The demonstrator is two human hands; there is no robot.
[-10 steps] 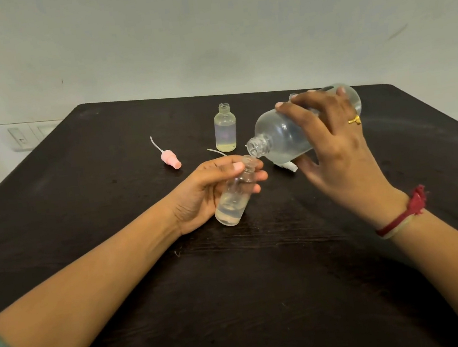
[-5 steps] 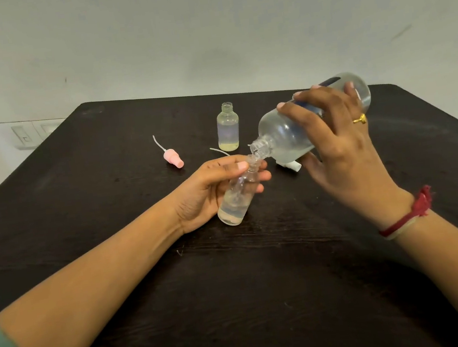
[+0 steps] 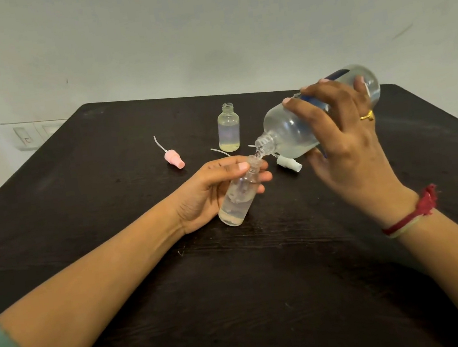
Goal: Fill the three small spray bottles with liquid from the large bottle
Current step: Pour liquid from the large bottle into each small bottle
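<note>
Dark wooden table [image 3: 267, 299], plain pale grey wall [image 3: 203, 31] behind, white switch plate [image 3: 35, 134] at left

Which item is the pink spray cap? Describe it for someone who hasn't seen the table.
On the dark table, look left of the uncapped small bottle standing toward the far side. The pink spray cap lies there on its side, alone, its thin dip tube pointing away. The other visible cap, farther right, is white.
</note>
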